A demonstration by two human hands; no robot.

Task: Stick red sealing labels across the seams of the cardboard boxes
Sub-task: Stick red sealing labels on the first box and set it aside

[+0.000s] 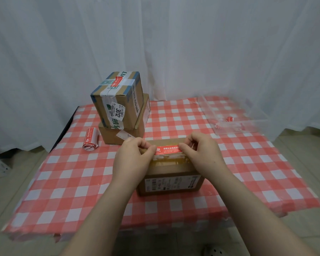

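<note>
Scanning left to right: folded strip of red labels (91, 139) lies on the checked tablecloth (63, 182), well left of the left fingers. Closer in, just beyond those fingers, are two stacked boxes: small taped box (118, 102) sits skewed on a flatter brown box (127, 133), and the top one carries a red label (116, 82) across its taped seam. Next, left hand (135, 157): thumb and forefinger (150, 148) are closed together, pinching the left end of the red sealing label (168, 150), other fingers curled. Label is stretched level between the two sets of fingertips, over the far top edge of the near cardboard box (171, 174); can't tell if it touches the cardboard. Glossy tape strip (166, 160) is directly under the fingers, shipping label (172, 183) lower on the box face, toward the wrists. Then right hand (199, 151): fingers (183, 147) clamped on the label's right end, same pinch. Well right of the right fingers and further back: clear plastic bin (248, 124) with a red label scrap (230, 119) inside.
</note>
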